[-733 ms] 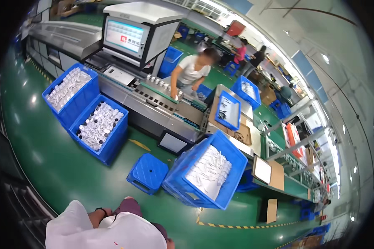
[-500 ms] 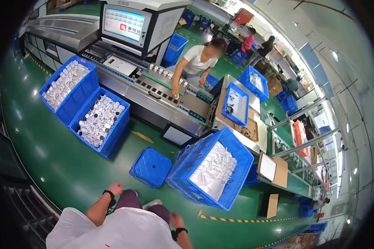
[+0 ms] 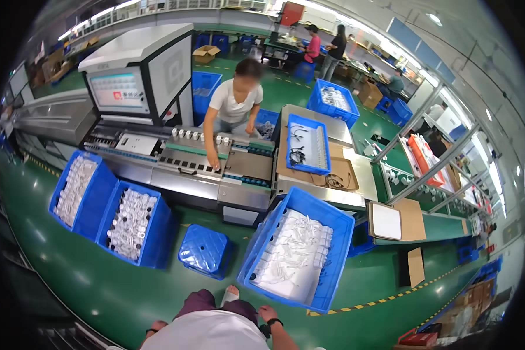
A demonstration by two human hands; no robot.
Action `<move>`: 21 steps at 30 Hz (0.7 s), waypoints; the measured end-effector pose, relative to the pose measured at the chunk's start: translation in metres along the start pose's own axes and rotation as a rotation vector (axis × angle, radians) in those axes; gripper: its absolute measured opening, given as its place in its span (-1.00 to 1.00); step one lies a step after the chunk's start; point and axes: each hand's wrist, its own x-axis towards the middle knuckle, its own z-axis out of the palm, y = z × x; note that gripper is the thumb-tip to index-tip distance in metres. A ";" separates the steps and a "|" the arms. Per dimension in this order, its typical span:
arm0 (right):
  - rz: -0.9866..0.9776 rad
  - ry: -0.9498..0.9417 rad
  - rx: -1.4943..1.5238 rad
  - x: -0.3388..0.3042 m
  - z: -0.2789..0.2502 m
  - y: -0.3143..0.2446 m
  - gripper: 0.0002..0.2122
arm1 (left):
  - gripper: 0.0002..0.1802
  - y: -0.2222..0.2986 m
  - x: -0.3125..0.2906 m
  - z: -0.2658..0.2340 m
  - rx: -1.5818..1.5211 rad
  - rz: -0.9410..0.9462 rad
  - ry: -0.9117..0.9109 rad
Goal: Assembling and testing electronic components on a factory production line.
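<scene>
My left hand (image 3: pixel 158 325) hangs low beside my thigh, mostly covered by my shirt; its fingers are hidden. On the other side my right hand (image 3: pixel 267 313), with a dark band at the wrist, hangs near the front corner of a large blue crate (image 3: pixel 339 256). Its fingers are too foreshortened to read, and no held thing shows. White corded parts (image 3: pixel 294 248) fill much of that crate. A blue plastic stool (image 3: pixel 204 248) stands on the floor in front of me, left of the crate.
Two blue crates (image 3: pixel 160 227) of white parts stand at the left. Behind them runs a metal conveyor line (image 3: pixel 201 186) with a screen cabinet (image 3: pixel 119 90). A co-worker (image 3: pixel 233 105) reaches onto it. A blue tray (image 3: pixel 308 144) with cables sits on a bench.
My view has swung, so the conveyor and crates sit farther left and the stool lower. Both my hands appear lower in the picture; the left is now mostly hidden. The co-worker still reaches to the line.
</scene>
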 end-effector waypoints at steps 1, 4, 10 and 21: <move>0.013 0.070 0.010 0.008 0.006 0.013 -0.80 | -0.52 0.003 -0.004 -0.004 -0.013 0.008 0.084; 0.016 0.055 0.017 0.005 0.000 0.033 -0.79 | -0.56 0.025 0.003 -0.024 -0.027 0.053 0.321; 0.146 0.116 0.350 -0.044 0.020 0.099 -0.74 | -0.64 0.114 0.019 -0.070 0.051 0.195 0.766; 0.227 0.483 0.812 -0.133 -0.084 0.151 -0.70 | -0.06 0.413 -0.066 -0.187 -0.768 0.807 0.707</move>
